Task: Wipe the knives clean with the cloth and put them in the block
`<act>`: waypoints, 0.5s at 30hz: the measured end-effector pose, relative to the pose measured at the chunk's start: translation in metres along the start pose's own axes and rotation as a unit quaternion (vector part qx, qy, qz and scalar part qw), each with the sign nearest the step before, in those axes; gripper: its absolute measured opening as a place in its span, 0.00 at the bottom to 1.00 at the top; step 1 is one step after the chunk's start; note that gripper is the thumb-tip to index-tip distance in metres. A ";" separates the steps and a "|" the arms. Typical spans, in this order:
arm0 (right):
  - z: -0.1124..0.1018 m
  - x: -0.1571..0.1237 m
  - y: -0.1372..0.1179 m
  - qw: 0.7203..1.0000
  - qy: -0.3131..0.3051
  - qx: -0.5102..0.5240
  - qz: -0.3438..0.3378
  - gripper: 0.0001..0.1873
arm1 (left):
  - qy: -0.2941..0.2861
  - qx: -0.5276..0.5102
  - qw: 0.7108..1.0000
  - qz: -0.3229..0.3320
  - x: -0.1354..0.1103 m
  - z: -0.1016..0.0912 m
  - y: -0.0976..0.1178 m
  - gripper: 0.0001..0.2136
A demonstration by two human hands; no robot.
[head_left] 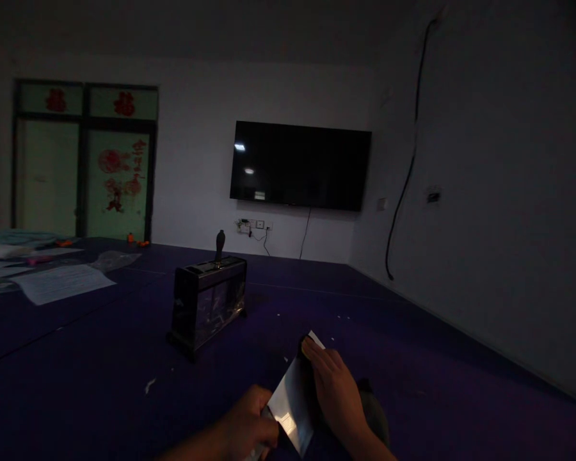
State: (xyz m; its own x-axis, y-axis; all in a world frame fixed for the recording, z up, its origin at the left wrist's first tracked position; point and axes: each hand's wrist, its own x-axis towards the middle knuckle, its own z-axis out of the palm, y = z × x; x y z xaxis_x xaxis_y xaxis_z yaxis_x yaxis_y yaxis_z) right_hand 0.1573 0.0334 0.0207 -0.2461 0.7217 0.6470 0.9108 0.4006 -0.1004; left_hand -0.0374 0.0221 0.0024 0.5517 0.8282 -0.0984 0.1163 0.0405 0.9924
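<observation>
Overall, the biggest thing in this dim room is the pale wall (192, 173), which meets another wall at a corner on the right. Next comes the purple counter (105, 397), spreading across the foreground. Framed glass doors (48, 173) with red decorations stand at far left, and a dark television (300, 166) hangs on the far wall, with small bright reflections on its screen. A black cable (415, 147) droops down the right-hand wall. On the counter, left of centre, sits a dark upright box (208, 301) with shiny sides, a black handle (219, 242) rising from its top. Printed sheets (67, 282) lie flat at the left. Near the front edge of the view, the left hand (249, 422) is closed around the near end of a broad, shiny blade (288, 403), which slants away over the counter, to the right of the box and nearer the viewer. The right hand (338, 390) curls its fingers over a dark pad (303, 346) with a yellow patch, holding it against the blade near the far end; its thumb is hidden. Small orange things (143, 243) sit beyond the sheets, and tiny white scraps (150, 385) dot the counter.
</observation>
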 end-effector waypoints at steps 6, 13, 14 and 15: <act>0.008 -0.001 0.010 0.998 0.006 -0.049 0.046 0.26 | 0.010 -0.012 1.000 -0.014 0.000 0.000 -0.002 0.06; 0.011 -0.002 0.012 0.996 -0.011 -0.039 0.073 0.25 | 0.060 -0.028 0.998 -0.008 0.005 0.001 -0.014 0.11; 0.011 -0.002 0.011 0.997 -0.014 -0.032 0.074 0.25 | 0.069 -0.030 0.997 -0.006 0.005 0.002 -0.013 0.12; 0.010 -0.002 0.010 0.997 -0.018 -0.025 0.074 0.25 | 0.077 -0.033 0.996 -0.002 0.004 0.002 -0.011 0.12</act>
State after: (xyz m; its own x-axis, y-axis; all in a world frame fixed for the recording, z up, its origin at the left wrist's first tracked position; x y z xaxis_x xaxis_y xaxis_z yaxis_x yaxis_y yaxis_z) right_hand 0.1638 0.0415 0.0105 -0.1178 0.7912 0.6002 0.9533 0.2594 -0.1548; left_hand -0.0347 0.0240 -0.0096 0.4170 0.9039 -0.0952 0.0606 0.0769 0.9952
